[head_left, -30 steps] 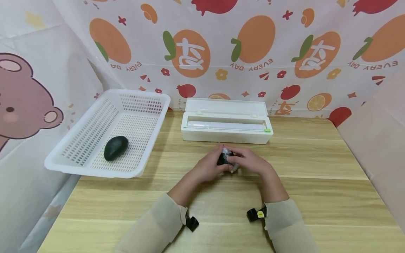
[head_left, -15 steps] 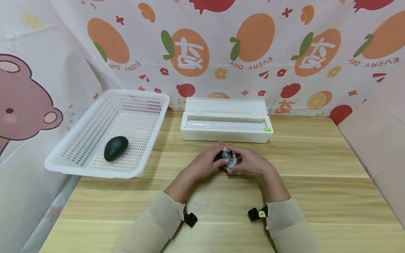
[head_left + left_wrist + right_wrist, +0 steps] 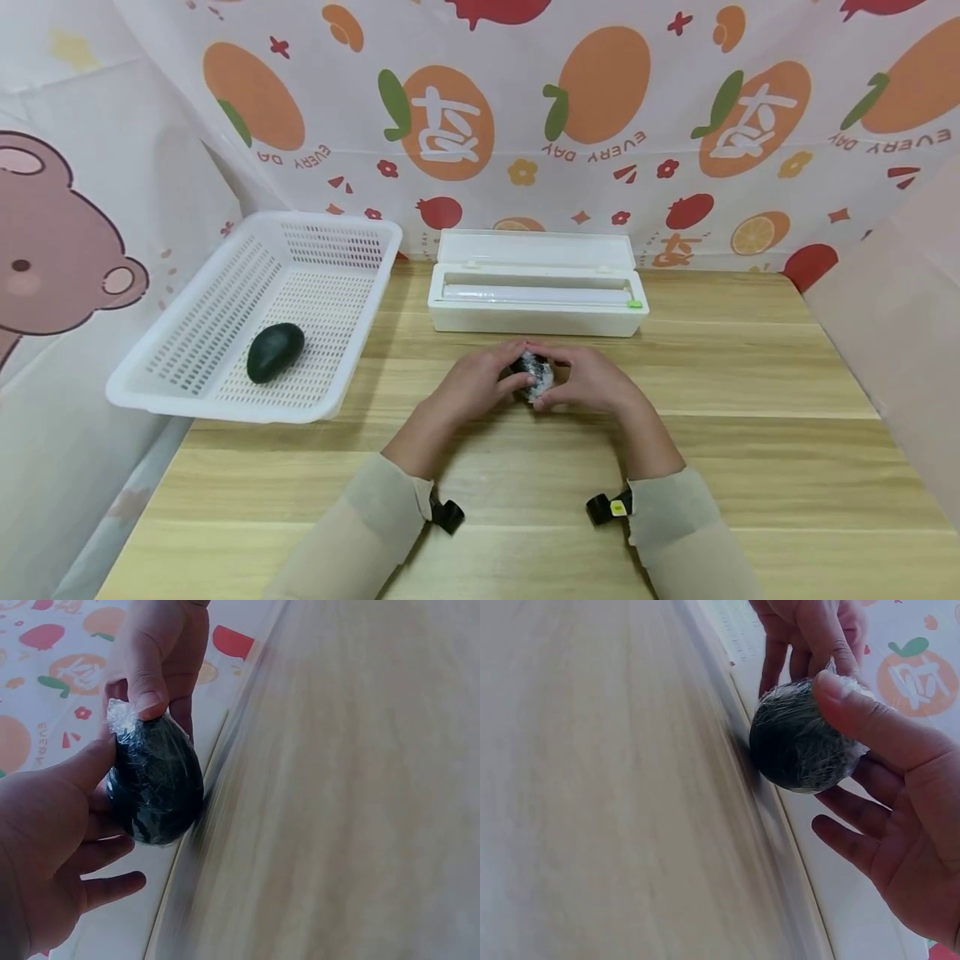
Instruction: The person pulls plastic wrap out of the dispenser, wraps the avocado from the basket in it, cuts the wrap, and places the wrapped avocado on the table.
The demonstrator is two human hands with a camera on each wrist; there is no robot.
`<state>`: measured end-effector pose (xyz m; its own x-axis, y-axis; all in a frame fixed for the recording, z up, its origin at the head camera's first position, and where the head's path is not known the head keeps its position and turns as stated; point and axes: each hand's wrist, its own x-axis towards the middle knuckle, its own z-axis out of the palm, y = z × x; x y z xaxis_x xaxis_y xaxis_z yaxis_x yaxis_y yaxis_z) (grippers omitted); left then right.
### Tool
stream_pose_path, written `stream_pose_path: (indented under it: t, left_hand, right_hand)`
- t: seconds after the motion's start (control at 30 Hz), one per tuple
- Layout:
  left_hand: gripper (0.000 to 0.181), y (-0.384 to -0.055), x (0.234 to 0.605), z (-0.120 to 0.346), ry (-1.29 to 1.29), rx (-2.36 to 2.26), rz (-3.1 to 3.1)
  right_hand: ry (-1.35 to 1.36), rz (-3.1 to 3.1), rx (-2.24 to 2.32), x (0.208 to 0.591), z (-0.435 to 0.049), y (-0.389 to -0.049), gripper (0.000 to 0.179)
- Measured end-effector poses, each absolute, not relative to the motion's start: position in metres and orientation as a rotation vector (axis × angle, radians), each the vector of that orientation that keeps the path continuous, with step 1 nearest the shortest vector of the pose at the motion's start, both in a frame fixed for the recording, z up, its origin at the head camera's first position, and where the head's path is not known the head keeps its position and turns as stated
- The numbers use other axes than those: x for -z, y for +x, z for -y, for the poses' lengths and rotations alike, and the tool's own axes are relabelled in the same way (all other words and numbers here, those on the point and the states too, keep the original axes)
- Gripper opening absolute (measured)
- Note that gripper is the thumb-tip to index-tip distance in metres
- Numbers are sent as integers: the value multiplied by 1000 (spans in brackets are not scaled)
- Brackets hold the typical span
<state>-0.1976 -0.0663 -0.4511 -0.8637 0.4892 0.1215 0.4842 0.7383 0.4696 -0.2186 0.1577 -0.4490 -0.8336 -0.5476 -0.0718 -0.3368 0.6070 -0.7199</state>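
Note:
A dark green avocado (image 3: 537, 379) wrapped in crinkled cling film is between the two hands near the middle of the table. My left hand (image 3: 471, 385) holds it from the left, thumb on the film and fingers behind. From the other side my right hand (image 3: 592, 382) grips it between thumb and fingers. In the left wrist view the wrapped avocado (image 3: 157, 784) shows bunched film at its upper end, beside both thumbs. The right wrist view has the right thumb pressing the film on the avocado (image 3: 795, 742), with its ring and little fingers standing away.
Behind the hands stands an open white cling film box (image 3: 536, 322) with a roll (image 3: 536, 294) inside and a green slider (image 3: 635, 304). A white perforated basket (image 3: 360, 342) at the left holds an unwrapped avocado (image 3: 275, 352). A printed curtain hangs behind the wooden table (image 3: 750, 467).
The wrapped avocado has turned between the hands, so more of its whitish bunched film now faces up. Both hands have shifted slightly left, with their fingers repositioned around it.

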Motion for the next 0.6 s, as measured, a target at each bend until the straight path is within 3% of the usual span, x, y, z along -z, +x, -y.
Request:
stream_pose_path:
  t: [0.43,0.6]
  left_hand:
    - [44,-199,449,72,1046,-834,-3045]
    - [54,-197,448,71,1032,-824,-3035]
  right_hand:
    - [-813,-2522,1175,451,-156,-220,69]
    - [-851,-2468,1207,452,-158,-222,64]
